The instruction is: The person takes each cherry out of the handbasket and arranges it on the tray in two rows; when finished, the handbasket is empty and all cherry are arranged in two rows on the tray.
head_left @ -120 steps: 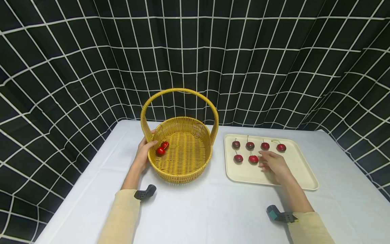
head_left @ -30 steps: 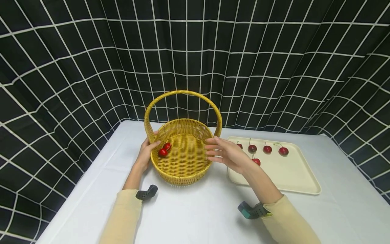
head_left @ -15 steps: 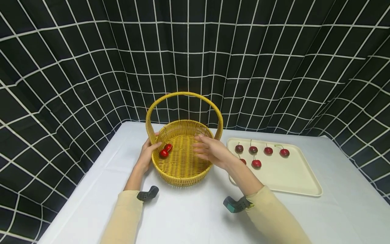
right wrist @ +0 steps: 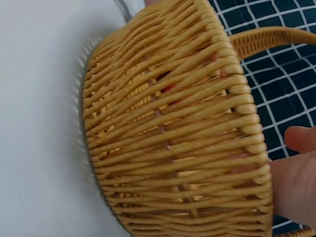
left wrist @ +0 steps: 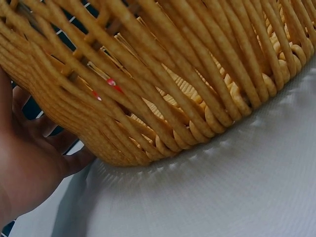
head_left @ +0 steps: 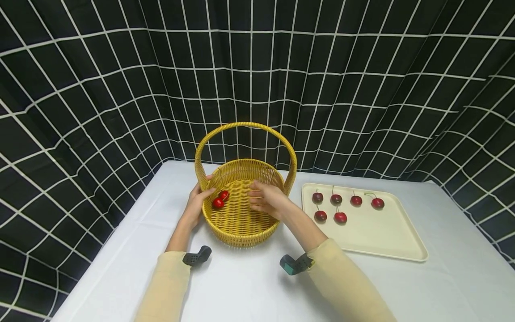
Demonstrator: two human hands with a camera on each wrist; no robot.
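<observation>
A round yellow wicker basket (head_left: 241,237) with a tall arched handle (head_left: 245,124) stands upright on the table. Two red cherries (head_left: 218,203) lie inside, near its left wall. My left hand (head_left: 193,203) holds that side, thumb over the rim and fingers outside; in the left wrist view the hand (left wrist: 29,163) is partly cut off. My right hand (head_left: 267,199) reaches over the right rim, fingers above the basket floor. Whether something sits behind those fingers is hidden. Through the weave in the right wrist view, a red patch (right wrist: 170,90) shows.
A cream tray (head_left: 386,237) lies right of the basket, with several dark red stemmed cherries (head_left: 340,218) in two rows on its left and back part. A white cloth (head_left: 241,286) covers the table. Behind hangs a black curtain (head_left: 257,80) with a white grid.
My right hand has gone from the tray leftward over the basket rim and farther inside. My left hand keeps its hold on the basket. The two cherries inside stay put.
</observation>
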